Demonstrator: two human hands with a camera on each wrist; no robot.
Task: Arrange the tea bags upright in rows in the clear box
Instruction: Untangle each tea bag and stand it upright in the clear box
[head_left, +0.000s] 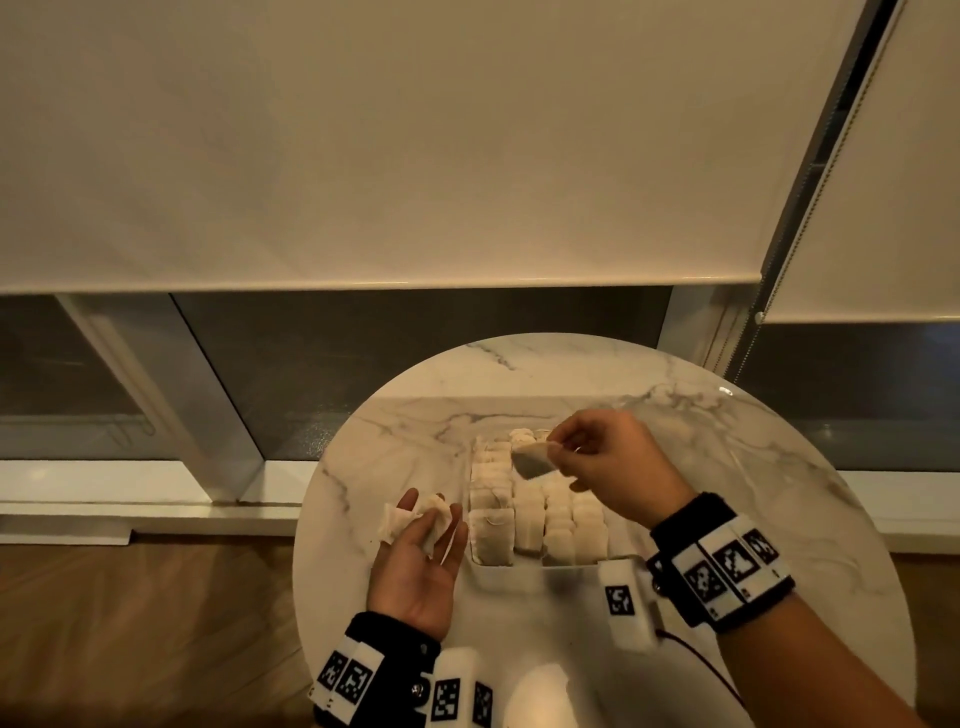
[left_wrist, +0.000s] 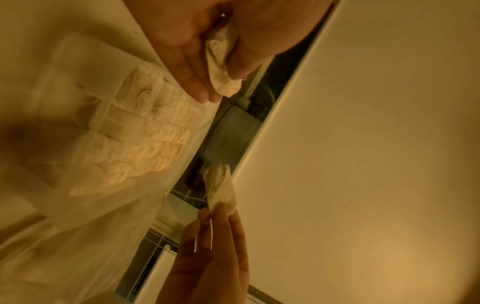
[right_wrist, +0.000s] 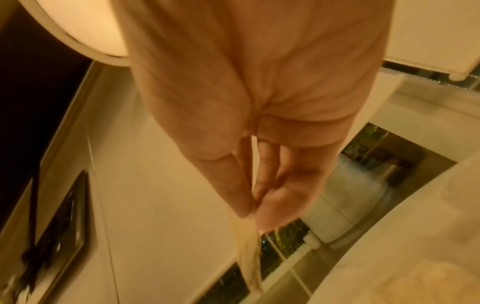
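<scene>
The clear box stands mid-table with rows of upright pale tea bags filling most of it; they also show in the left wrist view as tea bags. My right hand pinches one tea bag by its top edge, hanging it above the far part of the box. The same pinched tea bag dangles below my right fingertips. Left of the box, my left hand lies palm up, its thumb pressing a few loose tea bags against the fingers; these loose bags look crumpled.
The round marble table ends close behind the box and just left of my left hand. Beyond it are a window frame and lowered roller blinds. Wooden floor lies to the left.
</scene>
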